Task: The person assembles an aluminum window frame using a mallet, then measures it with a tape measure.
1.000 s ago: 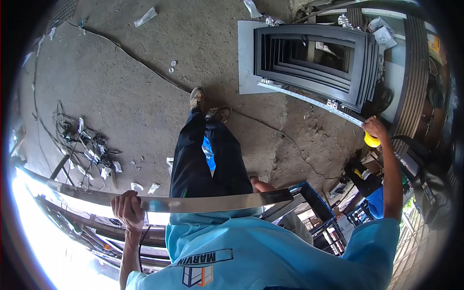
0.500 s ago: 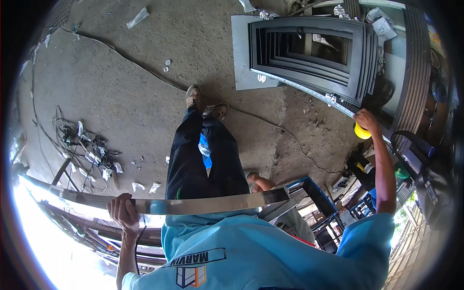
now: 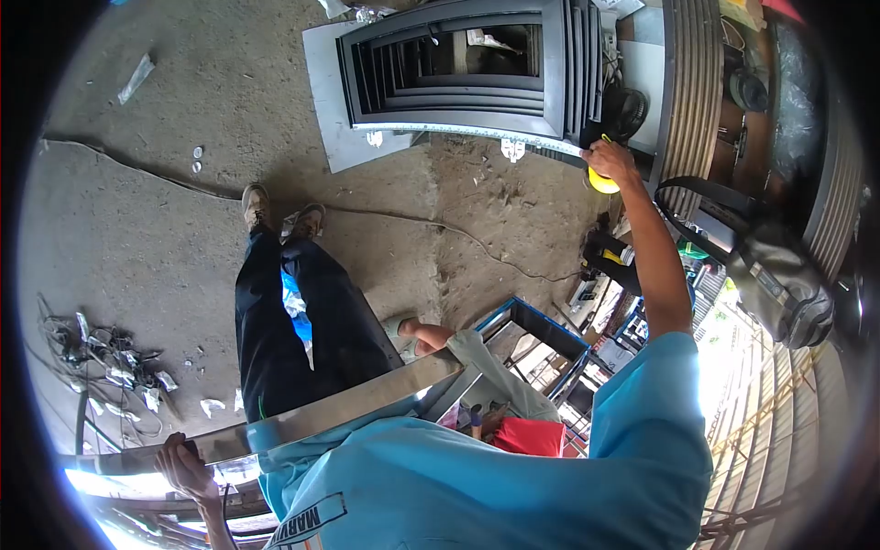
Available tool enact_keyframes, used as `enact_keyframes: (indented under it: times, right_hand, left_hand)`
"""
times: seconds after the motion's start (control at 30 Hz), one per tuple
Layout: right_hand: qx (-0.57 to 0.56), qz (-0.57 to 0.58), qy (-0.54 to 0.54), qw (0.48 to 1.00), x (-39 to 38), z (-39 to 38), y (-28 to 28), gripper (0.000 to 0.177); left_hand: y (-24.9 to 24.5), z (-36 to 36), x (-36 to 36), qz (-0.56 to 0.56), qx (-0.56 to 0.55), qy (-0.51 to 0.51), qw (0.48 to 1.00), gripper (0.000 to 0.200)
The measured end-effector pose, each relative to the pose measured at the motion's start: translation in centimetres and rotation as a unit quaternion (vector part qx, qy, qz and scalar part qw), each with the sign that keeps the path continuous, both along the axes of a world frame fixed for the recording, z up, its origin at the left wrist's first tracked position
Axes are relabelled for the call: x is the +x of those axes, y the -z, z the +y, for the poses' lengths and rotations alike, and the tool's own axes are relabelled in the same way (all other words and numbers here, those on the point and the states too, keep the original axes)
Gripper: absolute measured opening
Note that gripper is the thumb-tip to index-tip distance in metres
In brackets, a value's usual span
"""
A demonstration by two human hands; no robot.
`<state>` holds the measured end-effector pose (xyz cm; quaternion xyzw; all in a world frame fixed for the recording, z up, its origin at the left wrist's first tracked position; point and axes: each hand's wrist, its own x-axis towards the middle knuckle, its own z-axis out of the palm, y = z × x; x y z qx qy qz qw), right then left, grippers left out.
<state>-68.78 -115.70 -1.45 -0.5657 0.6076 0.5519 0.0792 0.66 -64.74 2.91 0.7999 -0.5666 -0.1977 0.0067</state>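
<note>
Closest in, lower left of the frame, the left hand (image 3: 188, 469) is wrapped tight around a long shiny metal strip (image 3: 348, 403) running across the waist. Further out, upper right, the right hand (image 3: 610, 160) is closed on a yellow tape measure (image 3: 602, 182), its blade (image 3: 458, 131) stretched left along the near edge of the stacked dark frames (image 3: 553, 64) on the floor (image 3: 165, 229).

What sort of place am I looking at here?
Likely a metal-frame workshop: stacked dark frames over a bare concrete floor, the left hand gripping a long steel strip, and the right hand holding a yellow tape measure drawn out along the frames.
</note>
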Motion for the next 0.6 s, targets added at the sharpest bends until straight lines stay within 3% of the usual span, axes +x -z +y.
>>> enact_keyframes:
  times: [0.1, 0.37, 0.6]
  right_hand:
    - [-0.059, 0.031, 0.011, 0.998, 0.5, -0.1, 0.2, 0.047]
    - [-0.016, 0.043, 0.017, 0.999, 0.4, -1.0, 1.1, 0.041]
    - [-0.029, 0.036, 0.011, 0.999, -0.2, -0.7, 1.3, 0.039]
  left_hand:
    - [0.0, 0.0, 0.1, -0.009, -0.005, 0.02, 1.0, 0.035]
    - [-0.1, -0.2, 0.3, -0.04, -0.03, 0.095, 0.994, 0.036]
    - [0.0, -0.1, 0.2, -0.016, -0.023, 0.035, 0.999, 0.038]
